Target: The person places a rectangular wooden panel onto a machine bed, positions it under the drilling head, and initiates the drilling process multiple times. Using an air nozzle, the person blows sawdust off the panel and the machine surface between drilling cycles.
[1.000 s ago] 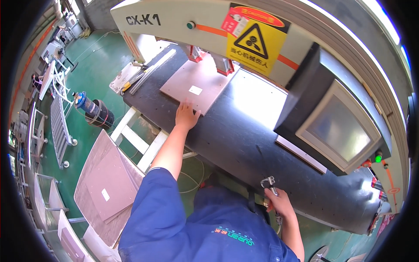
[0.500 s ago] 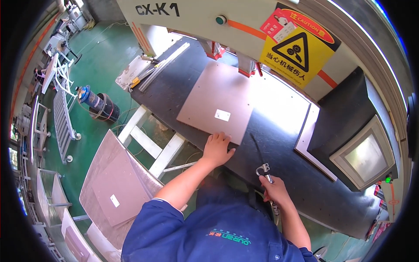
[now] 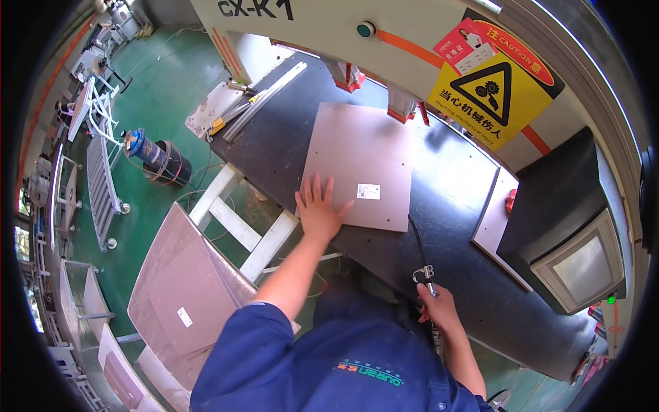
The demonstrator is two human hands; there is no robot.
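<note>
A flat pinkish-brown panel (image 3: 364, 151) with small holes and a white label (image 3: 368, 191) lies on the black machine table (image 3: 453, 220). Fingers spread, my left hand (image 3: 320, 213) rests on the panel's near left corner. My right hand (image 3: 438, 305) is wrapped round an air blow gun (image 3: 427, 273) near the table's front edge. The gun's thin black nozzle tube points away from me, its tip beside the panel's near right corner. Part of its handle is hidden by my fingers.
Red-tipped machine parts (image 3: 405, 110) hang over the panel's far edge. At the right stand a light strip (image 3: 491, 226) and a black-cased screen (image 3: 580, 271). Metal bars (image 3: 264, 103) lie at the far left. More panels (image 3: 195, 295) are stacked to my left.
The panel has turned counterclockwise, its near edge shifting right. My left hand has moved from the near edge onto its left corner, fingers wider apart. The blow gun stays in my right hand.
</note>
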